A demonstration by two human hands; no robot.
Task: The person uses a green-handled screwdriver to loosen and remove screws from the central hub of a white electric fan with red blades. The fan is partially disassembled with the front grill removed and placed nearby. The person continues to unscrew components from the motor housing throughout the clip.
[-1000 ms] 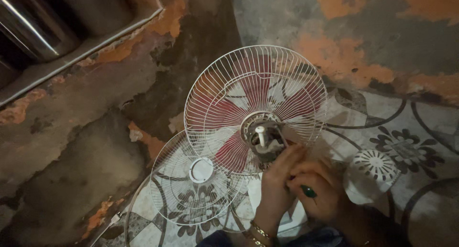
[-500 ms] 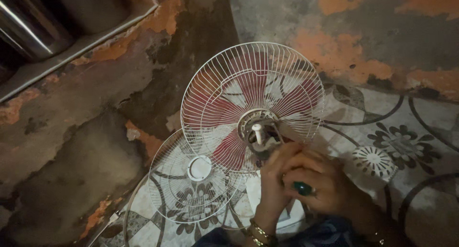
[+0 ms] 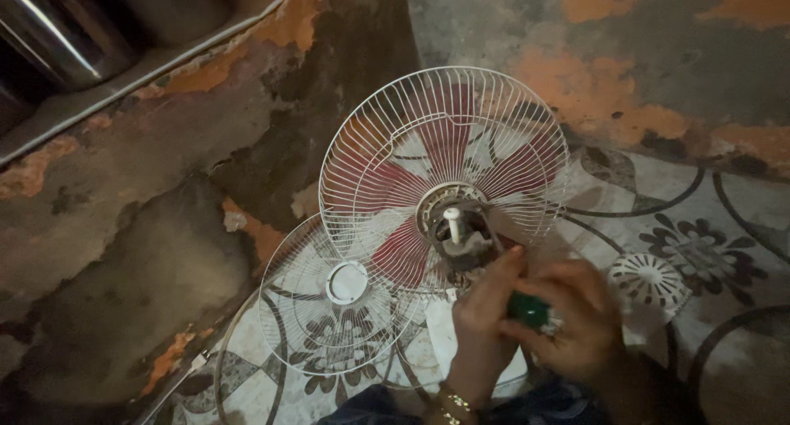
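Note:
A white wire fan guard (image 3: 387,145) stands tilted against the wall, with red blades (image 3: 448,145) showing through it. At its centre sits the dark motor hub (image 3: 461,227) with a white shaft sticking up. My left hand (image 3: 480,322) is curled just below the hub, fingertips touching the motor housing. My right hand (image 3: 576,326) is closed around a green-handled tool (image 3: 527,310), held right beside the left hand under the hub. The tool's tip is hidden behind my fingers. Gold bangles circle my left wrist.
A second white wire guard (image 3: 329,310) with a white centre ring lies flat at the lower left. A round white slotted cap (image 3: 654,281) rests on the flower-patterned floor covering (image 3: 716,244) at right. A steel vessel (image 3: 49,38) stands on a ledge at top left. Peeling orange wall behind.
My right hand has shifted slightly right and down with the green tool, showing more of its handle. My left hand's fingers have stretched up to the motor. The view has drifted a little.

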